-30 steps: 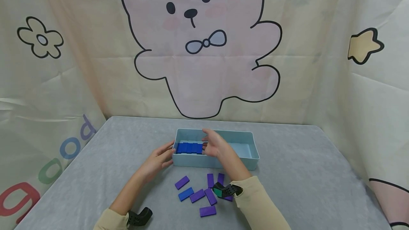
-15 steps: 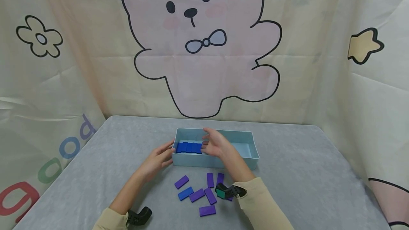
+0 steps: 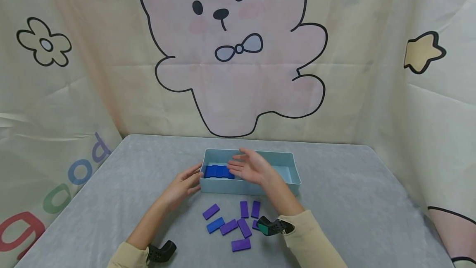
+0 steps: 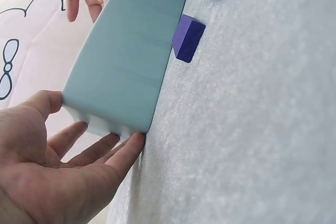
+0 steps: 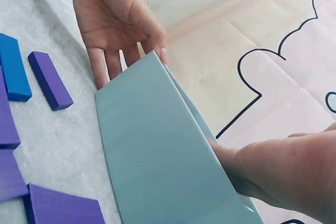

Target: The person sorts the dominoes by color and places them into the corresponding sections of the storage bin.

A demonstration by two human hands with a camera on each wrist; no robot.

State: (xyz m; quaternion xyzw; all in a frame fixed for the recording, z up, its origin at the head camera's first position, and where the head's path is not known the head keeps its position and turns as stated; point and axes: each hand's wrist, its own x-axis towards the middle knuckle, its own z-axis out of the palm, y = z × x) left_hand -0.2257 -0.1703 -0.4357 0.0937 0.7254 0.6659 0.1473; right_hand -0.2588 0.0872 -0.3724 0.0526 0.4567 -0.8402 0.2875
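Observation:
A light blue rectangular box (image 3: 238, 186) stands on the table, and a row of dark blue blocks (image 3: 217, 171) lies flat inside its left part. My left hand (image 3: 183, 185) rests its fingertips against the box's left end; in the left wrist view its thumb (image 4: 50, 100) is at the rim and the other fingers spread down the end wall. Over the box's middle, my right hand (image 3: 253, 168) holds nothing, its fingers extended toward the blue blocks. In the right wrist view the near wall hides its fingertips.
In front of the box lie several loose purple blocks (image 3: 241, 245) and one brighter blue block (image 3: 215, 225). The right forearm reaches over the box's front wall beside them. A printed curtain (image 3: 334, 94) hangs behind the table.
My right hand's fingers have straightened away from the right end of the blue row, and its wrist has shifted right. The left hand stays at the box's end.

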